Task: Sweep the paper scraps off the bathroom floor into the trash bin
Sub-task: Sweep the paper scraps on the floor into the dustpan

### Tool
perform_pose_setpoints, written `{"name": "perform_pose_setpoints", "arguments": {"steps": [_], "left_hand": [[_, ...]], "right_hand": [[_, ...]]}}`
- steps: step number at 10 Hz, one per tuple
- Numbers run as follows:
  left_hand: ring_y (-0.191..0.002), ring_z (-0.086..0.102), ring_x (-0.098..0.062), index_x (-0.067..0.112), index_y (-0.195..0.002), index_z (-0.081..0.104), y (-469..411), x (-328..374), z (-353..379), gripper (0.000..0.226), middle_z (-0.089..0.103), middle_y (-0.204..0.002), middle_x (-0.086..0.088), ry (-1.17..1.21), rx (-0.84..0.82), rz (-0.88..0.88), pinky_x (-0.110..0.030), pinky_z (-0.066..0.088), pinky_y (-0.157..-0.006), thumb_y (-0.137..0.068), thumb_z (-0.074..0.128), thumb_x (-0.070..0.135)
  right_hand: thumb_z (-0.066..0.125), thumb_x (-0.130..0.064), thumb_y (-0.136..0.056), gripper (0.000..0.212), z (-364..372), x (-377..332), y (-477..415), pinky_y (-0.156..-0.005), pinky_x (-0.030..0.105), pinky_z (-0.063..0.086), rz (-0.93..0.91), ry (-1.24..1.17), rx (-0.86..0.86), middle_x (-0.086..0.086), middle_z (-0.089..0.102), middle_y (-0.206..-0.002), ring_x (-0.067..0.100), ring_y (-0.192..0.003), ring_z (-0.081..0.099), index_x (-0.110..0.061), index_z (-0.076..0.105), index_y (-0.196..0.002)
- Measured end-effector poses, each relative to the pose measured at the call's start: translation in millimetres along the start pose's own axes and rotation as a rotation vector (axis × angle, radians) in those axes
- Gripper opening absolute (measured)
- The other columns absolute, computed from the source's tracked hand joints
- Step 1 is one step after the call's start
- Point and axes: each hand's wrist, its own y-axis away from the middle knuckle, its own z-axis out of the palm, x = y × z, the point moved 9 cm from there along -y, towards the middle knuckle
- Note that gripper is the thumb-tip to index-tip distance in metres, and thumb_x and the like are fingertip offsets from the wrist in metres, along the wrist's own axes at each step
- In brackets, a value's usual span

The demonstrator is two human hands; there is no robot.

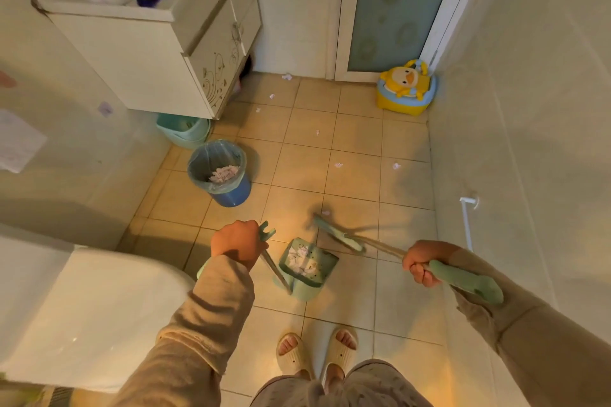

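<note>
My left hand (236, 243) grips the upright handle of a green dustpan (305, 269) that rests on the floor with paper scraps in it. My right hand (421, 263) grips the green broom handle (466, 282). The broom head (337, 235) is blurred, just right of and beyond the dustpan, close to one scrap (325, 212). Several small paper scraps (338, 164) lie scattered on the tan tiles further away, toward the door. The blue trash bin (231, 190), lined with a bag and holding paper, stands left of the dustpan.
A white toilet (82, 307) is at my near left, and a vanity cabinet (155, 53) at far left has a green basin (183, 130) under it. A yellow duck potty (406, 89) sits by the glass door (393, 6). A wall runs along the right.
</note>
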Motion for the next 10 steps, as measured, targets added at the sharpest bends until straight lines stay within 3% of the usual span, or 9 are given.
{"name": "perform_pose_setpoints", "arguments": {"steps": [1,3,4,5,6,7,8,9,10], "left_hand": [[-0.085,0.060,-0.020,0.015,-0.109,0.061,-2.2,-5.5,-1.3,0.035,0.068,-0.101,-0.005,0.045,0.002,-0.028,-0.030,0.050,-0.078,-0.090,0.055,0.043],[-0.097,0.063,-0.026,0.013,-0.112,0.060,-13.5,-7.4,0.3,0.034,0.067,-0.107,-0.008,0.084,-0.051,-0.064,-0.034,0.050,-0.083,-0.089,0.057,0.038],[-0.099,0.062,-0.026,0.013,-0.113,0.060,-19.3,-5.4,2.9,0.033,0.067,-0.108,-0.008,0.060,-0.065,-0.063,-0.033,0.050,-0.082,-0.090,0.056,0.036],[-0.098,0.062,-0.026,0.013,-0.113,0.060,-26.0,-7.0,1.4,0.033,0.067,-0.108,-0.008,0.046,-0.064,-0.068,-0.033,0.049,-0.081,-0.090,0.057,0.037],[-0.098,0.062,-0.026,0.012,-0.114,0.060,-31.7,-10.9,-1.8,0.035,0.067,-0.108,-0.009,0.036,-0.067,-0.076,-0.033,0.049,-0.081,-0.090,0.058,0.037],[-0.098,0.063,-0.026,0.012,-0.114,0.060,-34.5,-11.3,-3.6,0.035,0.067,-0.108,-0.009,0.021,-0.070,-0.068,-0.033,0.049,-0.080,-0.089,0.058,0.037],[-0.097,0.063,-0.026,0.011,-0.114,0.060,-33.8,-9.5,-3.1,0.034,0.067,-0.108,-0.009,0.032,-0.068,-0.049,-0.033,0.049,-0.081,-0.090,0.058,0.036],[-0.097,0.063,-0.025,0.011,-0.115,0.059,-32.6,-7.4,-1.2,0.033,0.067,-0.108,-0.009,0.029,-0.077,-0.021,-0.033,0.050,-0.082,-0.091,0.056,0.034],[-0.097,0.064,-0.026,0.012,-0.115,0.059,-32.7,-8.8,-3.5,0.031,0.067,-0.108,-0.009,0.024,-0.068,0.004,-0.033,0.051,-0.082,-0.092,0.055,0.032]], "right_hand": [[0.038,-0.005,-0.092,0.037,-10.7,-21.3,5.1,-0.031,0.008,0.035,-0.040,0.005,0.057,0.002,0.045,-0.028,0.011,-0.020,0.042,-0.010,0.038,-0.056],[0.040,-0.009,-0.092,0.032,-8.9,-56.6,-1.4,-0.032,0.007,0.030,-0.148,-0.339,0.056,-0.002,0.041,-0.031,0.007,-0.023,0.039,-0.014,0.036,-0.061],[0.036,-0.010,-0.092,0.035,4.2,-70.0,0.5,-0.034,0.015,0.031,-0.176,-0.235,0.037,0.004,0.039,-0.033,0.016,-0.033,0.037,-0.008,0.033,-0.058],[0.042,-0.005,-0.089,0.028,17.9,-78.7,4.2,-0.036,0.023,0.042,-0.287,-0.295,0.025,0.002,0.051,-0.033,0.014,-0.031,0.050,-0.003,0.045,-0.062],[0.049,-0.001,-0.084,0.019,26.5,-76.1,-1.9,-0.031,0.012,0.042,-0.309,-0.296,0.102,-0.006,0.055,-0.032,0.000,-0.027,0.051,-0.011,0.051,-0.068],[0.046,0.001,-0.086,0.026,47.0,-63.7,-9.2,-0.026,0.006,0.035,-0.254,-0.029,0.126,-0.008,0.051,-0.025,-0.001,-0.019,0.046,-0.013,0.046,-0.064],[0.045,0.003,-0.085,0.029,65.7,-47.0,-8.8,-0.027,0.010,0.036,-0.179,0.252,0.129,0.001,0.054,-0.036,0.003,-0.024,0.050,-0.012,0.043,-0.060],[0.043,0.002,-0.084,0.025,73.2,-36.8,0.3,-0.040,0.020,0.037,-0.038,0.549,0.158,0.006,0.049,-0.043,0.015,-0.041,0.045,-0.007,0.041,-0.061],[0.037,0.001,-0.088,0.026,79.4,-25.2,8.2,-0.043,0.020,0.033,0.029,0.463,0.052,0.005,0.043,-0.043,0.013,-0.044,0.037,-0.006,0.042,-0.063]]}}
